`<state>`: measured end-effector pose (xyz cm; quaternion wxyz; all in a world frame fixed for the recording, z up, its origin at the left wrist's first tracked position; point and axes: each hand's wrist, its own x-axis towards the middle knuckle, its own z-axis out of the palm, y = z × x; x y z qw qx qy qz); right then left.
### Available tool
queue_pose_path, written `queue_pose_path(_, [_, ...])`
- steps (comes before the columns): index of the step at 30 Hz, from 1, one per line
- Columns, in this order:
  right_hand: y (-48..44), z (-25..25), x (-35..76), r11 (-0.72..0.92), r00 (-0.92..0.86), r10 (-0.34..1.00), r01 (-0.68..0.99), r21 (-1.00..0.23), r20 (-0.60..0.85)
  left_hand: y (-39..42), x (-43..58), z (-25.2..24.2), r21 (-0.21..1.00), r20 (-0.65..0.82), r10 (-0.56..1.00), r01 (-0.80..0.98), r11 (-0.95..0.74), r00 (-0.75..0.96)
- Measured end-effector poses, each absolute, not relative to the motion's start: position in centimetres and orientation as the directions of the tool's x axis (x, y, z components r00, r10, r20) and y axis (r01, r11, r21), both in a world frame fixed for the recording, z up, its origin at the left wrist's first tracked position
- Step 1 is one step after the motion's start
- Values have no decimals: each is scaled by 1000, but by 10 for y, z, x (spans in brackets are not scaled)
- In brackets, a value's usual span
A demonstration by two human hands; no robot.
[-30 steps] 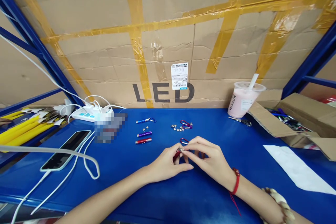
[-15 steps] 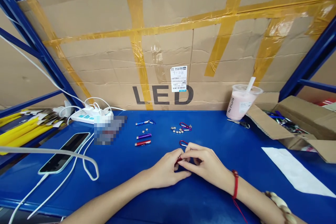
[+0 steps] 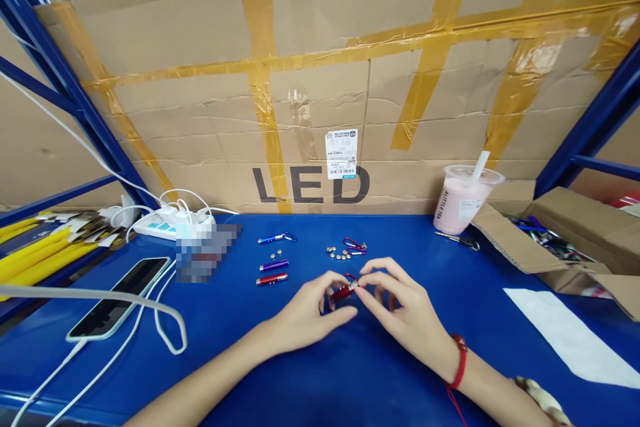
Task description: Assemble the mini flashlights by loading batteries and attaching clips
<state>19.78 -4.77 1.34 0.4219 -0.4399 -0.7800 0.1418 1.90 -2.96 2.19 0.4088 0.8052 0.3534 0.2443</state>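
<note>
A small red flashlight (image 3: 343, 292) lies level between my two hands, just above the blue table. My left hand (image 3: 305, 317) grips its body with the fingers curled behind it. At its silver right end, the thumb and fingertips of my right hand (image 3: 407, 307) pinch together; any tiny part between them is hidden. A red carabiner clip (image 3: 351, 276) shows just behind this end. Several button cells (image 3: 340, 256) and a second clip (image 3: 354, 246) lie farther back. To the left are a blue flashlight (image 3: 271, 239), a purple tube (image 3: 275, 266) and another red flashlight (image 3: 273, 279).
A phone (image 3: 117, 300) with white cables and a power strip (image 3: 173, 223) occupy the left. On the right stand a pink drink cup (image 3: 463, 200), keys (image 3: 457, 240), an open carton (image 3: 560, 260) and white paper (image 3: 570, 337). Taped cardboard (image 3: 320, 100) closes off the back.
My hands have drawn slightly apart, and more of the red flashlight shows between them. My right hand has shifted a little to the right at its silver end.
</note>
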Motion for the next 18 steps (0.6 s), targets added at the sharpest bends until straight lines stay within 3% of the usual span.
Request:
queue_pose_path(4, [-46, 18, 200, 545, -162, 814, 545, -637, 558, -5, -4, 35, 761, 220, 876, 486, -429, 429])
queue_pose_path(8, [-44, 17, 200, 565, -167, 802, 523, -638, 573, 21, -41, 46, 490, 386, 901, 784, -381, 197])
queue_pose_path(12, [-43, 14, 198, 553, -167, 809, 543, -632, 564, 32, -67, 50, 239, 253, 965, 962, -134, 72])
queue_pose_path(18, [-48, 12, 192, 479, -185, 875, 462, -746, 447, 42, -77, 38, 170, 80, 997, 985, -36, 23])
